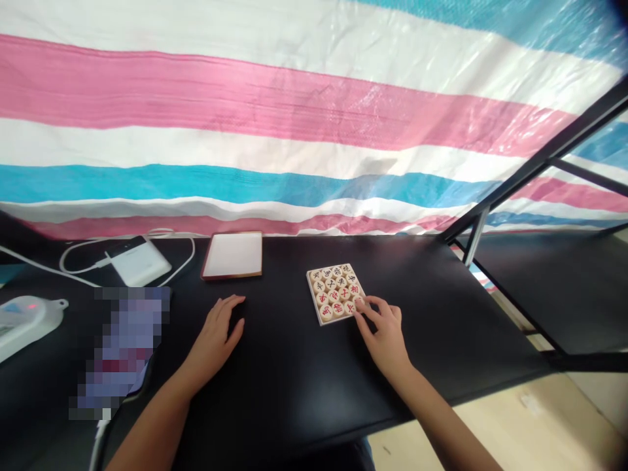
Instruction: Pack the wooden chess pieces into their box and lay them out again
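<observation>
A shallow white tray (319,315) of Chinese chess pieces lies on the black table, its round discs fitted in rows. The characters are black on the far rows and red on the near ones. My right hand (384,333) is at the tray's near right corner, thumb and index finger closed on a Chinese chess piece (359,305) that they partly hide. To the left, my left hand (216,333) rests on the tabletop holding nothing, its thumb apart from the fingers. Beyond it sits a flat box lid (233,255) with a white inside and brown rim.
At the left are a white power bank (138,261) with a looped cable, a plugged-in phone (122,350) with a blurred screen, and a white plastic device (27,320). A striped sheet (275,104) hangs behind the table (284,399). Black metal framing (530,173) stands at the right.
</observation>
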Demonstrator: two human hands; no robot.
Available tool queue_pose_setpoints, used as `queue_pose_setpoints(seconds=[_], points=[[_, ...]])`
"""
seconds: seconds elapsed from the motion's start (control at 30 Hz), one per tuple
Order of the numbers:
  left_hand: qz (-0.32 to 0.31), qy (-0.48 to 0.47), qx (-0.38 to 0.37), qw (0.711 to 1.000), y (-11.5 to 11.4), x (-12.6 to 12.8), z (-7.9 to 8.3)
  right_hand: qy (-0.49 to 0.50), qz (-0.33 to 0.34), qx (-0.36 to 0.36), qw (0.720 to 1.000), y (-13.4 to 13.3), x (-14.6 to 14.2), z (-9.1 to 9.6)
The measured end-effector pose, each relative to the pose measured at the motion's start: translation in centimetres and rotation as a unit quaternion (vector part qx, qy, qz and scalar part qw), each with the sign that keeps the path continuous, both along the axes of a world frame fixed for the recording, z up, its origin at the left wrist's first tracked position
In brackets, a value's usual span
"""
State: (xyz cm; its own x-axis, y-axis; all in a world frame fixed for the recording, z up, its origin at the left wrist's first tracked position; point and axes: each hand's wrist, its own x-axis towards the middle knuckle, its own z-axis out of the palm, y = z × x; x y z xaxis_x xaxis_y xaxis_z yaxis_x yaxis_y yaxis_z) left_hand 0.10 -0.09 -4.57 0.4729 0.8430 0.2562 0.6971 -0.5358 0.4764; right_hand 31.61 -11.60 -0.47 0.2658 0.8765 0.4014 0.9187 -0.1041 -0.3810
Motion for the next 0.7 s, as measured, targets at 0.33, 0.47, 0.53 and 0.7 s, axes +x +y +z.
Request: queue_pose_setpoints(seconds=[0.33, 0.47, 0.53, 0.7], points=[[0.016, -0.024, -0.031, 0.999, 0.0, -0.2, 0.0, 0.015, 0.037, -0.008, 0.999, 2.0, -2.1, 0.4], [0.017, -0.014, -0.032, 0.999, 0.0, -0.4, -0.2, -0.005, 0.132, -0.095, 0.987, 3.8, -3.6, 0.6], [0.022, -0.008, -0.033, 0.999, -0.1, -0.5, -0.3, -0.006, 0.133, -0.122, 0.984, 4.4, -3.9, 0.4], [0.021, -0.003, -0.027, 0.999, -0.1, -0.5, -0.6, -0.008, 0.126, -0.130, 0.983, 4.7, -3.9, 0.0]])
